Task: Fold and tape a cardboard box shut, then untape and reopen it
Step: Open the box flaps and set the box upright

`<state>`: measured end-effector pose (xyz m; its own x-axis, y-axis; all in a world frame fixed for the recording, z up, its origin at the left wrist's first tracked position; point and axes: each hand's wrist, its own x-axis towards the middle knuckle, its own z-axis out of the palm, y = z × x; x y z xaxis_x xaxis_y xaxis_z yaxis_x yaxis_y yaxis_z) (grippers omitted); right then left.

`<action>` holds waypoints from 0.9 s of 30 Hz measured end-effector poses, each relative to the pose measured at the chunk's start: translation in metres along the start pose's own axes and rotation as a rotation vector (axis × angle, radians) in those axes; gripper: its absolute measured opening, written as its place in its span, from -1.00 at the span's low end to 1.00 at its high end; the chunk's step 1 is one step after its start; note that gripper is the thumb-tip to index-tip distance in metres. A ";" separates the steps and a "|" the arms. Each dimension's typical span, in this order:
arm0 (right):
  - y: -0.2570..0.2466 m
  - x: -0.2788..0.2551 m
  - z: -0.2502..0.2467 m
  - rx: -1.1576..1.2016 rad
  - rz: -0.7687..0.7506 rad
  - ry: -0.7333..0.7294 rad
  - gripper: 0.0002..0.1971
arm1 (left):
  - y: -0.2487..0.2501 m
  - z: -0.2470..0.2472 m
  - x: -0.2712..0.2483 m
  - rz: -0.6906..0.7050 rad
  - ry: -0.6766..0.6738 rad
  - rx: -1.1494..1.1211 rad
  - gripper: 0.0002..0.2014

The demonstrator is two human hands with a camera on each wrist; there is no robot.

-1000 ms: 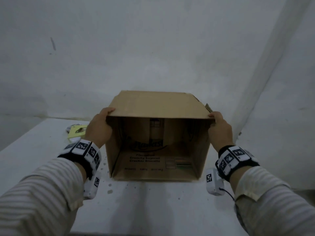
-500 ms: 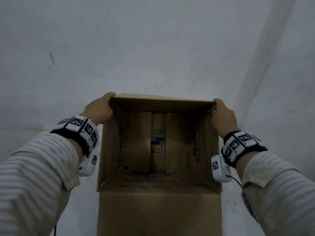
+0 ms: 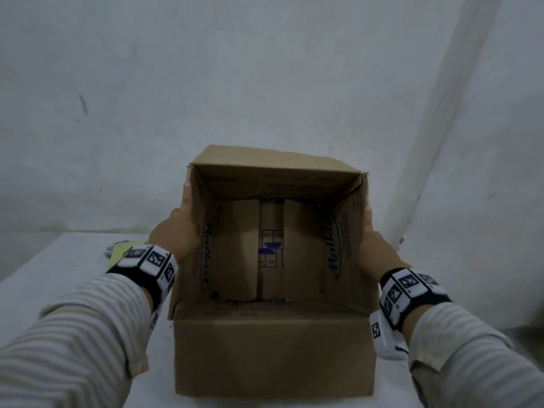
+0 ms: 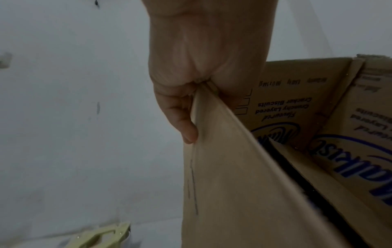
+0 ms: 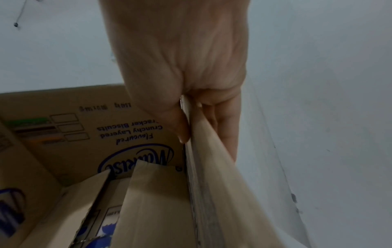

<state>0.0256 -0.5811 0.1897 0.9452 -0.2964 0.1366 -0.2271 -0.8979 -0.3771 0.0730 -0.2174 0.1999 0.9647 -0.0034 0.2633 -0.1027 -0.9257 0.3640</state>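
A brown cardboard box (image 3: 273, 348) with blue print stands on the white table (image 3: 53, 278), its top open toward me. The near flap hangs down in front and the far flap stands up. My left hand (image 3: 179, 228) grips the box's left side panel (image 4: 233, 184), with a fingertip on the outside and the thumb inside. My right hand (image 3: 374, 240) pinches the right side panel (image 5: 222, 184) in the same way, thumb inside and fingers outside. Inside the box, two bottom flaps (image 3: 300, 248) lie folded with a gap between them.
A yellow-green tape dispenser (image 3: 120, 251) lies on the table left of the box, behind my left wrist, and shows low in the left wrist view (image 4: 101, 236). A pale wall (image 3: 265, 83) stands close behind. A wall corner (image 3: 426, 142) runs down at the right.
The box lay on its side with its opening facing me. It has been tipped upright. My hands slid from its upper corners to the two side panels.
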 end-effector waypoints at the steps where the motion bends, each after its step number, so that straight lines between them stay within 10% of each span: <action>1: 0.001 -0.003 0.005 -0.008 0.002 -0.005 -0.03 | -0.001 0.002 -0.004 -0.003 -0.009 -0.003 0.02; 8: 0.002 -0.013 0.005 -0.006 -0.014 -0.003 -0.01 | -0.001 0.000 -0.005 0.007 -0.082 -0.097 0.00; 16: 0.003 -0.015 -0.003 -0.001 0.035 0.067 -0.45 | -0.005 -0.008 0.002 -0.054 -0.130 -0.084 -0.26; 27: -0.003 -0.043 0.019 0.079 0.080 0.004 -0.39 | -0.016 0.006 -0.016 -0.077 -0.339 -0.417 -0.19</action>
<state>-0.0097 -0.5594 0.1674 0.9240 -0.3671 0.1066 -0.2821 -0.8430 -0.4580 0.0603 -0.2051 0.1841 0.9902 -0.1276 -0.0563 -0.0496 -0.6996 0.7128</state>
